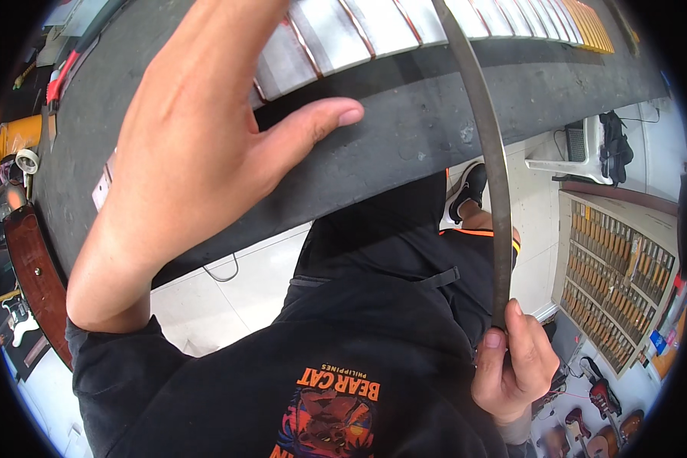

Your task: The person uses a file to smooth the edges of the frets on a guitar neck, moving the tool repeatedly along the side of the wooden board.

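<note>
A black workbench (pixel 404 114) holds a guitar fretboard (pixel 393 29) near its front edge, with pale strips between copper lines. A long grey metal bar (pixel 487 126) crosses over it and sticks out past that edge. The left hand (pixel 187 145) is above the workbench, fingers out of sight: I cannot tell its grip. The right hand (pixel 520 366) pinches 1 end of the bar

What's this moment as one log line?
left hand: cropped, hold unclear | right hand: pinches long dark bar | striped board: behind bar
</note>
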Tool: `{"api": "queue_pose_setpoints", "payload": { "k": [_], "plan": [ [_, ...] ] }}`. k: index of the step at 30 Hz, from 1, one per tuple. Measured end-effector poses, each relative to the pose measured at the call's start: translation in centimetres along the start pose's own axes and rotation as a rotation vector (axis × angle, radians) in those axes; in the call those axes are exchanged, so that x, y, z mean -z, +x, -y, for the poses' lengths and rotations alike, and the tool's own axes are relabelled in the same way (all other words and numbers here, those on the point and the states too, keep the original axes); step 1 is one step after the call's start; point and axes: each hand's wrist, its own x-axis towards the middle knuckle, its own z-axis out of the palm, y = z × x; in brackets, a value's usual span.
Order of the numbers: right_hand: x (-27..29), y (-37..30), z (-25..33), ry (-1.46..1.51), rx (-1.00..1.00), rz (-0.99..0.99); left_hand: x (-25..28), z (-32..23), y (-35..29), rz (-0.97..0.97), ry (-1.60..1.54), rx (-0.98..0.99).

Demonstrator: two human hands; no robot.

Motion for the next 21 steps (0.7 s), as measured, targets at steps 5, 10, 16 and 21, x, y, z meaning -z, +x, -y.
{"api": "queue_pose_setpoints", "payload": {
  "k": [5,10,16,21],
  "plan": [
    [0.1,-0.7,0.0,-0.011,0.023,-0.002,0.1,0.0,-0.4,-0.002,-0.009,-0.006],
    [0.0,-1.2,-0.2,-0.018,0.034,-0.002,0.3,0.8,-0.7,-0.001,-0.005,-0.002],
    [-0.4,-1.4,-0.7,-0.065,0.074,-0.025,-0.1,0.6,-0.5,-0.004,-0.01,-0.003],
    [-0.5,-1.3,-0.7,-0.072,0.096,-0.017,0.0,0.5,-0.8,-0.005,-0.009,0.001]
  ]
}}
